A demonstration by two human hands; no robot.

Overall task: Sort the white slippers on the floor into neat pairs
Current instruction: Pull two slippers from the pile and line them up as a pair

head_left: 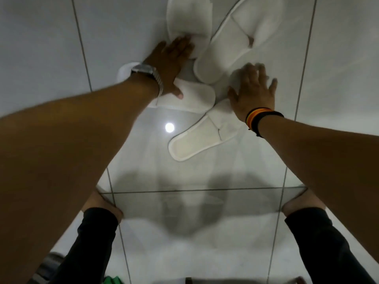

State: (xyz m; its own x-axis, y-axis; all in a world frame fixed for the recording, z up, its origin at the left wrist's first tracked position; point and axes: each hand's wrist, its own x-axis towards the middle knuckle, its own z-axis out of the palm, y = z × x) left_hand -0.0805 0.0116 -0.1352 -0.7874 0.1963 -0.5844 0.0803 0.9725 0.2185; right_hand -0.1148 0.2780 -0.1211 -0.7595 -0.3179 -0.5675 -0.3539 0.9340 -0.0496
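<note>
Several white slippers lie in a loose heap on the glossy tiled floor [61, 48]. My left hand [170, 62], with a metal watch at the wrist, reaches over a slipper lying crosswise [194, 97]; its fingers rest on the heel of a far slipper [184, 19]. My right hand [253, 91], wearing striped wristbands, hovers with fingers spread just above the toe of the nearest slipper [196, 140], which lies sole-bed up. Another slipper [223, 52] lies diagonally between the two hands, and one more [264, 21] overlaps it at the far right. The right hand is blurred.
My two bare feet, one at the left [102, 203] and one at the right [301, 201], stand wide apart on the tiles, with black trouser legs below them. A ceiling light reflects on the floor [169, 127]. Something green [111, 280] shows at the bottom edge.
</note>
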